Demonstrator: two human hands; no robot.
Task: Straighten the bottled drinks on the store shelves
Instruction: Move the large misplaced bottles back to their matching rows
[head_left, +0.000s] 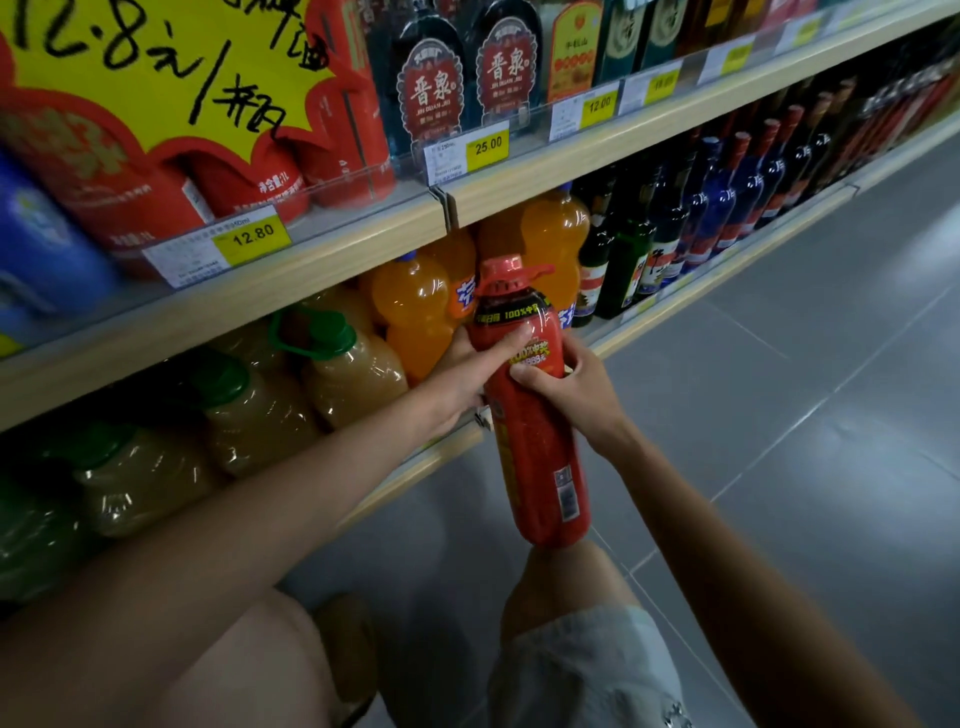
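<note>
A bare knee (561, 582) sits below the grip, under the red bottle (535, 447). The left hand (462, 374) and right hand (571, 389) both curl around its upper part, with orange bottles (415, 312) behind. It looks full, heavy and smooth, so two hands seem safest.

Dim aisle, glare on floor (857, 332), edges bowed, foreground soft

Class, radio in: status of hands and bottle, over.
Gripping red bottle: left hand, right hand. Bottle off shelf, near upright. Behind it, orange bottles fill shelf.
</note>
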